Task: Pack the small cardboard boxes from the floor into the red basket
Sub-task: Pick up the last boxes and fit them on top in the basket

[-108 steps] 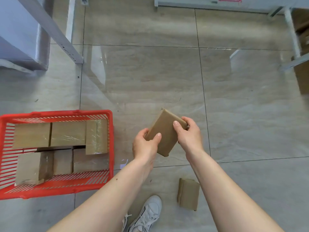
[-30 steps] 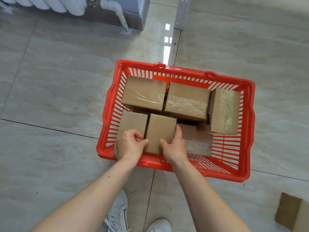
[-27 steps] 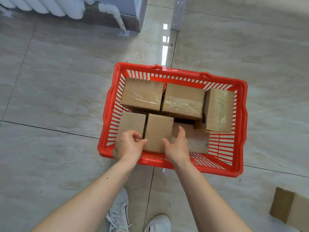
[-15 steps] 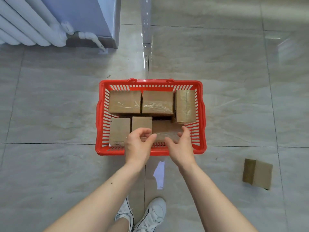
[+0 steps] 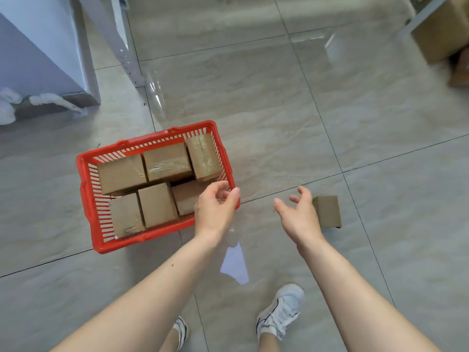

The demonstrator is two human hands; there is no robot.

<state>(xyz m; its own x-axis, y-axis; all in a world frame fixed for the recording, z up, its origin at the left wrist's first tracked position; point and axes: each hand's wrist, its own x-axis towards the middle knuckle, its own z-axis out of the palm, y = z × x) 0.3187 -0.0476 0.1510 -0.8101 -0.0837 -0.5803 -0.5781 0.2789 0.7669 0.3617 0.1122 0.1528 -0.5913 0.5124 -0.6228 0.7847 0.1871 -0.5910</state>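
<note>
A red basket with slotted plastic walls is sitting on the tiled floor at the centre left of the frame, and six small cardboard boxes are lying inside it in two rows of three, all plain brown, several showing shiny clear tape across their tops: a back-left box, a back-middle box, a back-right box, a front-left box, a front-middle box and a front-right box that the left hand is partly covering. One more box, the loose box, is lying on the floor to the right of the basket, well apart from it. The left hand is hovering over the basket's near right corner, its grip loosely curled and holding nothing. The right hand is reaching just beside the loose box with fingers spread and empty. Two white shoes are showing at the bottom of the frame, the clearer right shoe beside the left shoe.
</note>
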